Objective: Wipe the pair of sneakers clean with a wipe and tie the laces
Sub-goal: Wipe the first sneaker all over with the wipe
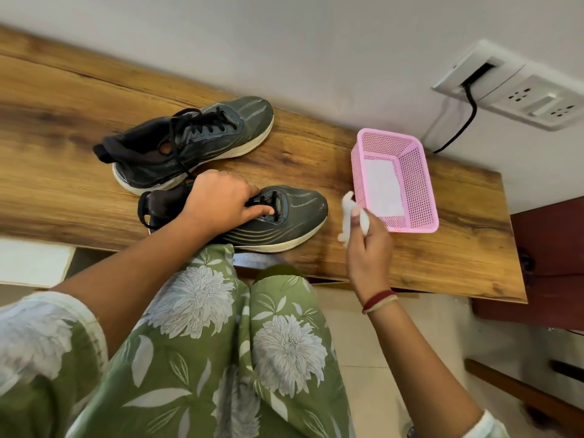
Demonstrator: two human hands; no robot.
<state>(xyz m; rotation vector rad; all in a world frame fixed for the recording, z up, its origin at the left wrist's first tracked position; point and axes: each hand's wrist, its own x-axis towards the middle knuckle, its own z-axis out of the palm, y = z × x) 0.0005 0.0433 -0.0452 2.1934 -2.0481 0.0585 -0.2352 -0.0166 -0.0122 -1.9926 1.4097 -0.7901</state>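
Surface: wooden tabletop (79,128), set against a pale wall; person seated at its near edge, green floral trousers in the foreground.
Far sneaker (221,134): dark grey mesh, white sole, on the tabletop near the wall, toe pointing right. Black laces (196,124) loose, one end trailing down toward the near shoe.
Near sneaker (294,213): same make, just beside the far one, at the front edge of the tabletop, toe right, sole flat on the wood.
Left hand (221,200): on top of the near sneaker, fingers curled down over the lace area and gripping it; one fingertip shows among the laces. Heel loop and collar visible behind the wrist.
Right hand (368,248): raised above the tabletop, between the near sneaker's toe and the basket, touching neither. Fingers pinch a crumpled white wipe (347,216); wipe sticks up and hangs down on the shoe side. Slight blur here.
Right wrist: red and pale thread bands (379,300).
Pink basket (420,172): plastic mesh, rectangular, on the tabletop right of the shoes; a flat white sheet (382,188) lies on its bottom.
Wall: white socket panel (521,96) upper right, a black cable (467,118) running down from it behind the basket.
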